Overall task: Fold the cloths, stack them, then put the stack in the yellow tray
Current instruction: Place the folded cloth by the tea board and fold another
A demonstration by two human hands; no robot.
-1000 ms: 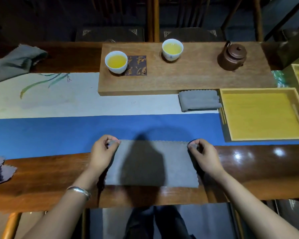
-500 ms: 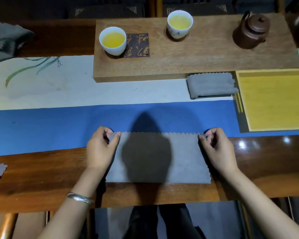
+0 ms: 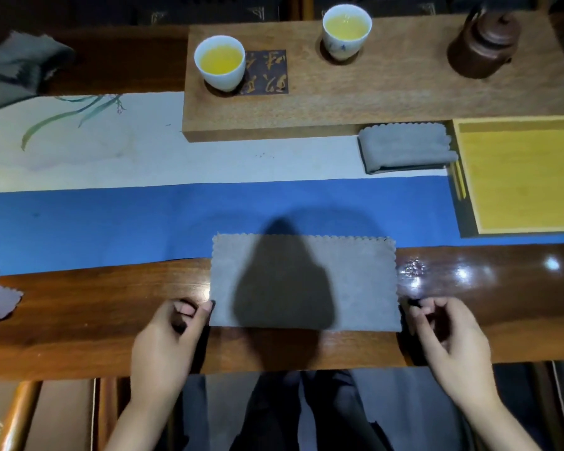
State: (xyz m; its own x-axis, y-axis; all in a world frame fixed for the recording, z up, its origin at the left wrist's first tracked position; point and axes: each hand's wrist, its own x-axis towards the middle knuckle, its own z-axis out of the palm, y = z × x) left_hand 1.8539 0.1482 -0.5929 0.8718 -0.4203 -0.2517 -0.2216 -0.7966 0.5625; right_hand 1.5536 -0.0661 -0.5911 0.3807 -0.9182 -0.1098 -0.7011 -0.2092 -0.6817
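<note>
Left hand (image 3: pixel 166 336) fingertips touch the grey cloth's (image 3: pixel 303 281) near-left corner; whether they pinch it, can't tell. Right hand (image 3: pixel 450 336) curled beside the near-right corner, holding nothing. Cloth flat on surface (image 3: pixel 79 320); yellow tray (image 3: pixel 518 177) far right.

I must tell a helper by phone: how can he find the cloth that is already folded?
Find the yellow tray at the right. The folded cloth lies against its left side, before the wooden board. It alone is a thick grey bundle; the cloth nearer the person lies flat.
</note>
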